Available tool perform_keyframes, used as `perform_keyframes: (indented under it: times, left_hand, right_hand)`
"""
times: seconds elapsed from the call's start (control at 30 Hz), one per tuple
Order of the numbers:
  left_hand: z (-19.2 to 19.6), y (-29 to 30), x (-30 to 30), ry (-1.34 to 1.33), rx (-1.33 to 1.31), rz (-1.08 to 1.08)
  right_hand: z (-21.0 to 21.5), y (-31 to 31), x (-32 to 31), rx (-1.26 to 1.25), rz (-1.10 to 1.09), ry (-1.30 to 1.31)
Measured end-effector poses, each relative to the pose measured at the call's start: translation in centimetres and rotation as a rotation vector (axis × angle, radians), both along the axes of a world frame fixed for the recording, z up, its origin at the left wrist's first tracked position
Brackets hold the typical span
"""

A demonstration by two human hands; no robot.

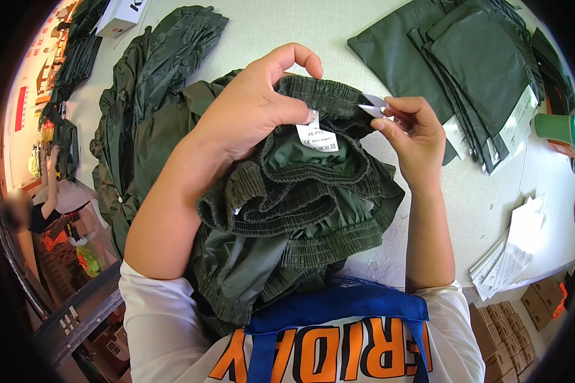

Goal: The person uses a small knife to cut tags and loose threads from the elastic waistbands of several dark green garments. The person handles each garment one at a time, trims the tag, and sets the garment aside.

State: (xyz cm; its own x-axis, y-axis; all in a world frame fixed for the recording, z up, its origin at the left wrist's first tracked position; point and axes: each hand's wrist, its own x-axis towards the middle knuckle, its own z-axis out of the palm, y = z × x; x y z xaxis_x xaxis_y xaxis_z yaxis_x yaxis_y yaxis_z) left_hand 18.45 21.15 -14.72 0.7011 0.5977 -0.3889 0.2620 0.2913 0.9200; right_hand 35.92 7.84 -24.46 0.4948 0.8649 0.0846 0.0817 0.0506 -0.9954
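A dark green garment with gathered elastic waistbands point(322, 89), seemingly trousers, is bunched up in front of me, with more of the same cloth point(338, 246) layered beneath. My left hand point(252, 102) grips the upper waistband, its thumb pressed inside beside a white care label point(319, 140) and its index finger arched over the top edge. Between the fingers of my right hand point(416, 131) is a pair of small thread snips point(373, 108). Their blades point left and lie right at the waistband's right end. Whether they touch cloth or a thread, I cannot tell.
Crumpled green garments point(147, 96) are heaped on the left of the pale table point(287, 29). Folded ones point(473, 51) with white tags lie at the far right. Papers point(514, 246) and a green cylinder point(554, 127) sit at the right. Another person point(41, 214) is at far left.
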Motion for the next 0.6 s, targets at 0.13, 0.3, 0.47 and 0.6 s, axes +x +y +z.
perform_keyframes:
  times: [0.13,0.3,0.47,0.6]
  left_hand:
    - [0.2,0.2,0.0,0.033,-0.027,-0.029]
    - [0.4,0.4,0.1,0.056,-0.112,-0.045]
    - [0.4,0.5,0.0,0.063,-0.097,-0.034]
    - [0.5,0.4,0.1,0.023,-0.067,-0.037]
  right_hand:
    - [-0.1,1.0,0.0,0.051,0.055,0.042]
    - [-0.5,1.7,0.3,0.119,0.139,0.027]
    - [-1.0,2.3,0.5,0.144,0.193,0.046]
    - [-1.1,2.3,0.9,0.169,0.171,0.118]
